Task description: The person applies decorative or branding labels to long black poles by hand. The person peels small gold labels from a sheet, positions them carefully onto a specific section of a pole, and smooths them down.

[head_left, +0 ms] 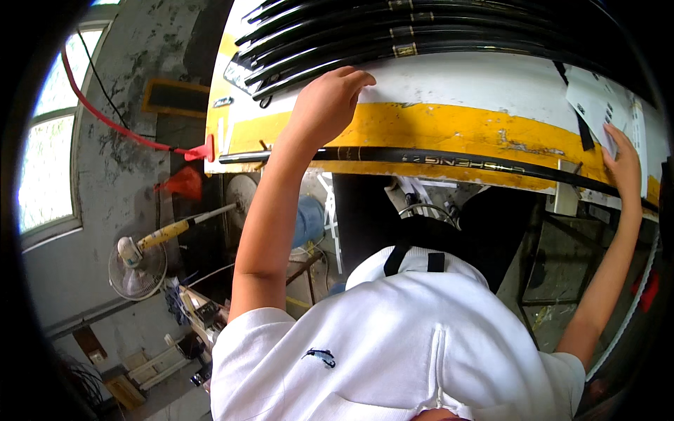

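My left hand (330, 102) is over the table just in front of the row of glossy black rods (404, 50), which look like fishing rods with gold markings. Its fingers are bent and pressed together; anything between them is hidden. At the right end, my right hand (623, 163) pinches the lower corner of a white sheet (593, 102) with small dark marks. A single black rod (414, 156) lies along the near edge, below both hands. Its right end passes close to my right wrist.
The white table has a yellow front band (449, 126). A phone-like dark slab (240, 72) sits by the rods' left ends. A wooden block (566, 189) is at the near edge. Left of the table are a red hose (105, 116), a fan (137, 266) and a blue container (309, 219).
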{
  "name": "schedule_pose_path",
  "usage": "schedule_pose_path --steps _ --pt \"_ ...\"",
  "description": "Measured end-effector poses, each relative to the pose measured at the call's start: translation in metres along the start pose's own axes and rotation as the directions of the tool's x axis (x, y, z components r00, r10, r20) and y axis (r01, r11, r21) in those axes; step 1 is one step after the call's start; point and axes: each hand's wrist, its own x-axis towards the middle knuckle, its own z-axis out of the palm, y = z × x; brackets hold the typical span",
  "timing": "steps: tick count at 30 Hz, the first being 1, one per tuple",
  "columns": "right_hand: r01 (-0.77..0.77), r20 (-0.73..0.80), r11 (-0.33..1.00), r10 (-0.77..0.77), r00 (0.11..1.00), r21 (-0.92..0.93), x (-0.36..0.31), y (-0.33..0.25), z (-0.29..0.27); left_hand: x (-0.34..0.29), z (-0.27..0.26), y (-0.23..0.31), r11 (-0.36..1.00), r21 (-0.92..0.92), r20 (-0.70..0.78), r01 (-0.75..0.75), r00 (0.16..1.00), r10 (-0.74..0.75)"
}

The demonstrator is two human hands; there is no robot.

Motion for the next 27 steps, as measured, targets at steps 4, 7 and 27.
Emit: schedule_pose_path --steps 4,7,27 --pt "0.000 0.022 1.000 0.000 1.000 -0.026 0.002 -0.001 -0.001 -0.024 -0.009 -0.007 0.987 -0.154 -0.060 0.054 0.996 -0.064" --pt "-0.002 0.036 0.999 0.003 0.999 -0.034 0.002 0.001 -0.002 -0.045 -0.016 -0.005 0.965 -0.244 -0.094 0.090 0.989 -0.116" --pt "0.326 -0.088 0.945 -0.323 0.942 0.016 -0.064 -0.150 -0.035 -0.115 0.003 -0.020 0.994 -0.099 -0.199 0.056 0.977 -0.075"
